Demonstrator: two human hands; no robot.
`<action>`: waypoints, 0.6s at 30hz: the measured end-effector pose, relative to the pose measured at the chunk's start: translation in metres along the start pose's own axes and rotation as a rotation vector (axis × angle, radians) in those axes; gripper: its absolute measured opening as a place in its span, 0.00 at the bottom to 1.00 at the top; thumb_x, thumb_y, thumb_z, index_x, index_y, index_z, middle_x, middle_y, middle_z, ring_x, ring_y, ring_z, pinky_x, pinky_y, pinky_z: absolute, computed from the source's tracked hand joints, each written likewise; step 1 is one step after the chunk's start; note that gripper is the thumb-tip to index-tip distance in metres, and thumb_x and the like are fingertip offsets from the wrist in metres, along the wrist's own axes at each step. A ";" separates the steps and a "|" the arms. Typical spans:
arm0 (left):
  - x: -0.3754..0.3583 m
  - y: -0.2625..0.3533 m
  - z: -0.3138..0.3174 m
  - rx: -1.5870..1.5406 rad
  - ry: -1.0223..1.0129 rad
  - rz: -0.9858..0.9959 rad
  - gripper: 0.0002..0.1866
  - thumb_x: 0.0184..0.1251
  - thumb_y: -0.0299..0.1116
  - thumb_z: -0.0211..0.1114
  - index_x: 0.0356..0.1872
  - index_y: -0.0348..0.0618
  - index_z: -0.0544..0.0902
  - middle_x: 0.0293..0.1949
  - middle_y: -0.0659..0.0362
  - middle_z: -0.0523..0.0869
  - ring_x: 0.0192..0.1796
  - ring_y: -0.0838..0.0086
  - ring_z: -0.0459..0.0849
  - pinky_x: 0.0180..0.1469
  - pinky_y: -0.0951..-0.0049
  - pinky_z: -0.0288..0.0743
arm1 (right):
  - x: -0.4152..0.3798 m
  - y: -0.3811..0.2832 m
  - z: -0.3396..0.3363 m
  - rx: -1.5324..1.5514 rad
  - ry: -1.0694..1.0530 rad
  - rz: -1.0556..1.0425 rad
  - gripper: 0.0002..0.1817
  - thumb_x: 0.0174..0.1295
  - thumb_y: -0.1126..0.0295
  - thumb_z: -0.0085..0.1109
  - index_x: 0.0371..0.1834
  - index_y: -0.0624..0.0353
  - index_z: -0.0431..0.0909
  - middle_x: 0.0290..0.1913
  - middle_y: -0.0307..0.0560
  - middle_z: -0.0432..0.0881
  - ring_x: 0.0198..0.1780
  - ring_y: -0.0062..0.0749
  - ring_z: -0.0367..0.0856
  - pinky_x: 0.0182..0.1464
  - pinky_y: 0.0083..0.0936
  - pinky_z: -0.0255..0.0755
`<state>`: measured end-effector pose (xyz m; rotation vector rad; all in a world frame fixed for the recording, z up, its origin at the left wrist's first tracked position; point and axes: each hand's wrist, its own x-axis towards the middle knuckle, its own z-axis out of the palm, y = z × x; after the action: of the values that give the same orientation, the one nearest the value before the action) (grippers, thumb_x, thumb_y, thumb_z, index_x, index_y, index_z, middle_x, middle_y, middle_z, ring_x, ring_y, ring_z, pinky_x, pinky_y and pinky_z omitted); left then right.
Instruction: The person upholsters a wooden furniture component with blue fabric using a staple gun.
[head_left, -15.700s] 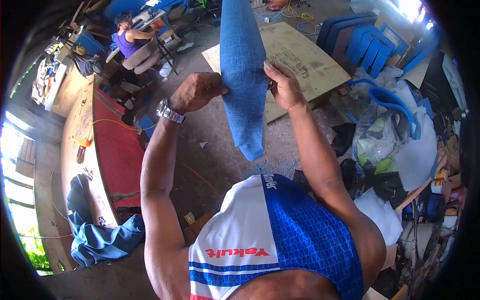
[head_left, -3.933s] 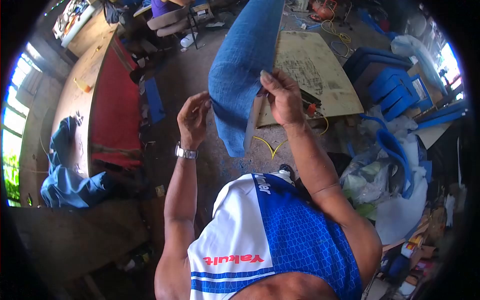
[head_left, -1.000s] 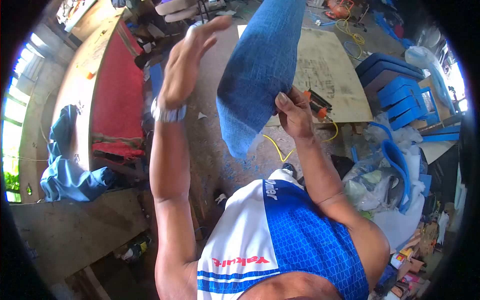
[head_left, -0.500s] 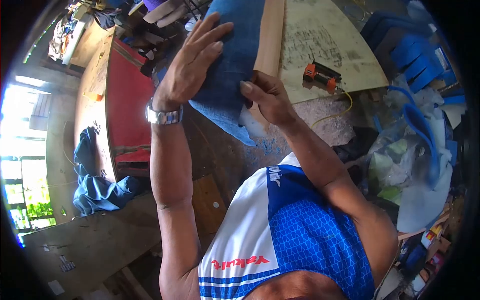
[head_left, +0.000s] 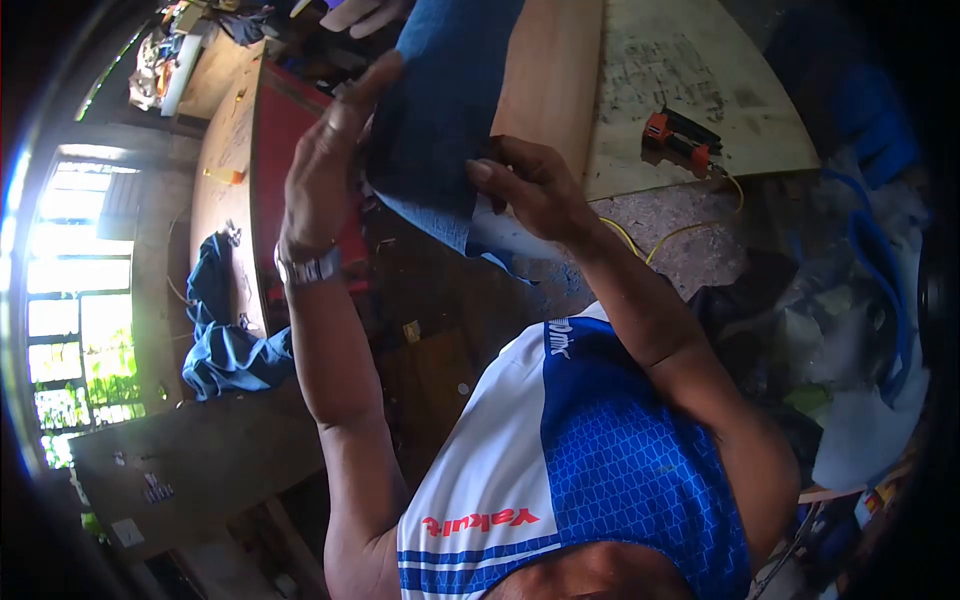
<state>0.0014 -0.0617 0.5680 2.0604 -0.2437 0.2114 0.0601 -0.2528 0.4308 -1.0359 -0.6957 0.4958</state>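
Note:
Blue denim-like fabric (head_left: 440,110) is wrapped over a long padded piece, with a bare wooden face (head_left: 550,75) showing along its right side. My left hand (head_left: 325,175), wearing a metal watch, lies along the fabric's left edge with its fingers stretched out. At the fabric's near right edge, my right hand (head_left: 535,185) pinches the cloth between thumb and fingers. White foam (head_left: 510,235) shows under the cloth at the near end, and a loose flap hangs down there.
An orange and black nail or staple gun (head_left: 683,140) lies on the pale board tabletop (head_left: 760,130), its yellow hose (head_left: 690,232) trailing off the edge. A red panel (head_left: 290,150) and crumpled blue cloth (head_left: 235,350) are at left. Plastic and foam scraps (head_left: 860,300) are heaped at right.
My left hand has moved from flat on top of the fabric to its left side. The right hand keeps its pinch at the edge. The view has shifted slightly.

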 end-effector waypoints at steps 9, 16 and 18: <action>-0.007 0.007 0.023 0.483 0.061 -0.013 0.26 0.77 0.46 0.52 0.72 0.49 0.72 0.78 0.47 0.58 0.78 0.52 0.58 0.77 0.57 0.53 | 0.001 0.008 0.005 -0.063 0.039 -0.095 0.13 0.73 0.62 0.58 0.44 0.62 0.82 0.30 0.36 0.79 0.32 0.15 0.74 0.34 0.19 0.69; -0.016 0.026 0.055 0.753 0.160 -0.085 0.32 0.64 0.39 0.68 0.71 0.50 0.72 0.75 0.39 0.61 0.75 0.44 0.65 0.70 0.53 0.67 | -0.003 0.004 0.004 -0.010 0.059 -0.163 0.12 0.72 0.64 0.58 0.41 0.64 0.80 0.34 0.43 0.81 0.38 0.23 0.79 0.41 0.26 0.73; -0.015 0.030 0.063 0.817 0.189 -0.094 0.34 0.61 0.36 0.71 0.71 0.49 0.72 0.75 0.39 0.61 0.74 0.44 0.65 0.69 0.53 0.69 | -0.002 0.008 0.000 -0.082 0.058 -0.205 0.13 0.71 0.64 0.59 0.41 0.64 0.80 0.34 0.46 0.81 0.37 0.27 0.80 0.41 0.27 0.74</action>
<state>-0.0175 -0.1304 0.5598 2.8250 0.0811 0.5075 0.0579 -0.2510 0.4235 -1.0385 -0.7665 0.2603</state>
